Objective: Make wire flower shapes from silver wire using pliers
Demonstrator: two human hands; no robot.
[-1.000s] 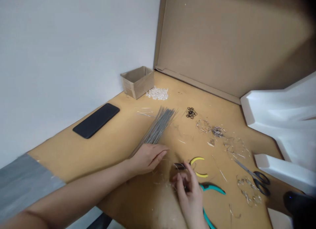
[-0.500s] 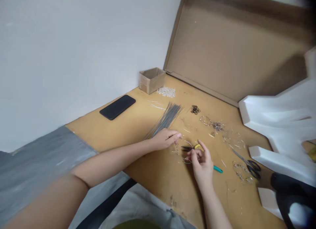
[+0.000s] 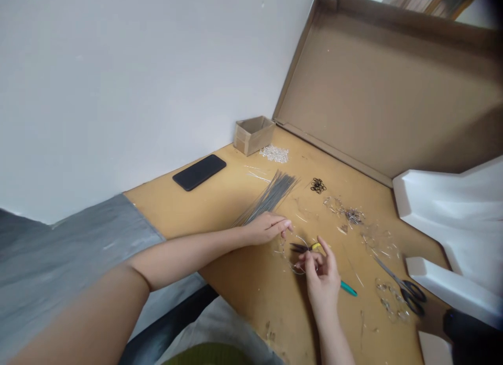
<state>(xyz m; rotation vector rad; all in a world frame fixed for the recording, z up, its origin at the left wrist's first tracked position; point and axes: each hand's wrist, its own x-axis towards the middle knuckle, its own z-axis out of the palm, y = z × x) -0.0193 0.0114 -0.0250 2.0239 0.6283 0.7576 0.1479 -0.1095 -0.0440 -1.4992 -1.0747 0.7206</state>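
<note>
My right hand [image 3: 323, 275] pinches a thin wire ring [image 3: 293, 267] between thumb and fingers, with its index finger raised. Close on its left, my left hand [image 3: 271, 228] is closed, thumb and fingertips together at the wire; fine strands hang below them. Just what these fingertips grip is too small to see clearly. Pliers [image 3: 301, 247] with dark jaws lie on the table behind the ring; a yellow handle shows, and a teal handle [image 3: 348, 288] emerges beyond my right hand, which covers their middle. A bundle of straight grey wires [image 3: 271, 194] rests beyond my left hand.
A phone [image 3: 199, 172], a small cardboard box [image 3: 254, 136] and clear beads [image 3: 274, 154] lie toward the wall. Black rings [image 3: 318, 185], tangled wire pieces [image 3: 354, 215], scissors [image 3: 411, 296] and wire loops [image 3: 389, 302] spread rightward. White foam [image 3: 428, 197] borders the right side.
The view has shifted, so the table things appear farther right and lower. Both hands keep nearly the same pose around the wire ring.
</note>
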